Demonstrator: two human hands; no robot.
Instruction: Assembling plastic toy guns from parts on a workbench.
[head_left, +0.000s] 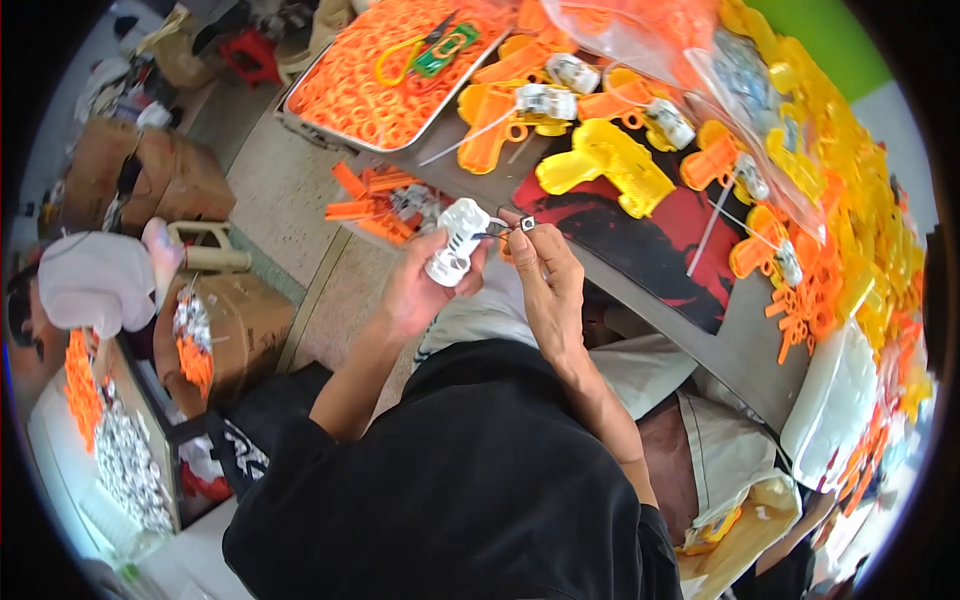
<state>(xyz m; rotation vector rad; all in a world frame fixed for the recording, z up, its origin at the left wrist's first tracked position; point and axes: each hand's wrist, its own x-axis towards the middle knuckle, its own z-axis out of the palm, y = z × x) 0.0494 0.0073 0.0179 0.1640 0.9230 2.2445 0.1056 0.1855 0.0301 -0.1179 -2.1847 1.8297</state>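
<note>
My left hand (412, 285) is closed around a white plastic housing (462, 235) with dark slots, held upright and slightly tilted. Thin wires run from its side toward my right hand (552, 285). There my thumb and fingers pinch a small dark square part with a round centre (529, 223), apart from the housing. Both hands are over my lap, at the near edge of the table (625, 285). A yellow toy gun shell (605, 165) lies on the black and red mat (640, 260) beyond my right hand. Loose orange pieces (375, 195) lie by the table edge beyond my left hand.
A metal-rimmed tray (400, 147) of orange rings holds yellow-handled scissors (398, 60) and a green piece (446, 50). Orange toy guns (490, 125) with white housings lie behind the mat. Yellow shells (840, 180) pile up at right. Another person (95, 280) sits at left near cardboard boxes (150, 170).
</note>
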